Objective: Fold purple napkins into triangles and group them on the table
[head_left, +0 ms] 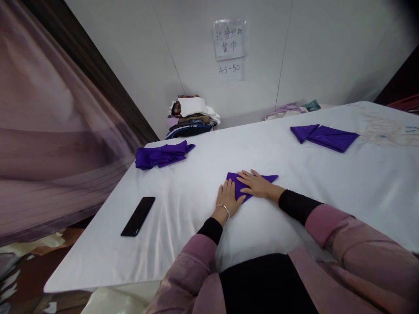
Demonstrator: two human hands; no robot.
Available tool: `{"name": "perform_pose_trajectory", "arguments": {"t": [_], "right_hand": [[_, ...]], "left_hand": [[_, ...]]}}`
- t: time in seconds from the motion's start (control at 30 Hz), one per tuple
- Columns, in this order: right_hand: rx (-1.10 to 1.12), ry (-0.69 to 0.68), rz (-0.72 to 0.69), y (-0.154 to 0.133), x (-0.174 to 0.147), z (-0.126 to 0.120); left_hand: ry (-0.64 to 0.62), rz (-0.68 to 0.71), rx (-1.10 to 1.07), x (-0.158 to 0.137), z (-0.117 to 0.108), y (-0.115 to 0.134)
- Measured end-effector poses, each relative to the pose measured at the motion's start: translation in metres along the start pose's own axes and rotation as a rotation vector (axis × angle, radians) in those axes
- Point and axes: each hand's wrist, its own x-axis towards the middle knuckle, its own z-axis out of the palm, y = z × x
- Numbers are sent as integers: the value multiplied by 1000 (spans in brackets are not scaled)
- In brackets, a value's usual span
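Observation:
A purple cloth napkin (241, 185), folded into a triangle, lies on the white-covered table (183, 209) in front of me. My left hand (228, 195) rests flat on its left edge, fingers stretched out and a bracelet at the wrist. Across its upper middle lies my right hand (257, 184), palm down with the fingers extended. A pointed corner of the napkin sticks out beyond the right hand. Both palms hide part of the cloth.
A crumpled purple cloth (163, 155) lies at the back left, and folded purple napkins (332, 137) at the back right. A black phone (138, 216) is on the left. Behind the table stands a stack of folded fabrics (191, 117); a curtain (59, 109) hangs at the left.

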Motion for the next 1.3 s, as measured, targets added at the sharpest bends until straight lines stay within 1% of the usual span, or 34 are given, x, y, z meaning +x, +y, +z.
{"name": "perform_pose_trajectory", "arguments": {"t": [0.1, 0.23, 0.37, 0.47, 0.57, 0.73, 0.83, 0.93, 1.0, 1.1, 1.13, 1.2, 1.27, 1.3], "right_hand": [[-22, -18, 34, 14, -4, -3], [-52, -35, 73, 23, -5, -4], [-85, -14, 60, 25, -5, -1], [-103, -3, 44, 27, -6, 1], [-116, -2, 36, 28, -6, 1], [-134, -11, 25, 28, -7, 0], [-138, -7, 17, 29, -8, 2], [-160, 9, 6, 32, -8, 5], [-170, 24, 0, 33, -7, 7], [-152, 28, 0, 36, -7, 10], [-144, 25, 0, 36, -7, 11], [-134, 20, -1, 38, -7, 12], [-128, 20, -6, 39, -7, 13], [-125, 22, -10, 39, -7, 13]], "left_hand": [[4, 1, -7, -1, 0, 0], [12, 10, -20, -1, 1, 1], [-11, 5, -44, -1, -2, 2], [-6, -29, -50, -7, -4, -6], [23, -105, -35, -22, -4, -22], [25, -235, 29, -59, -4, -50], [28, -288, 65, -81, -5, -62], [57, -331, 49, -99, -7, -75], [109, -377, -12, -108, -8, -82], [274, -443, -137, -119, -10, -84], [331, -431, -174, -121, -10, -81], [401, -345, -238, -125, -10, -72], [402, -251, -284, -126, -9, -60], [385, -228, -298, -126, -8, -55]]}}
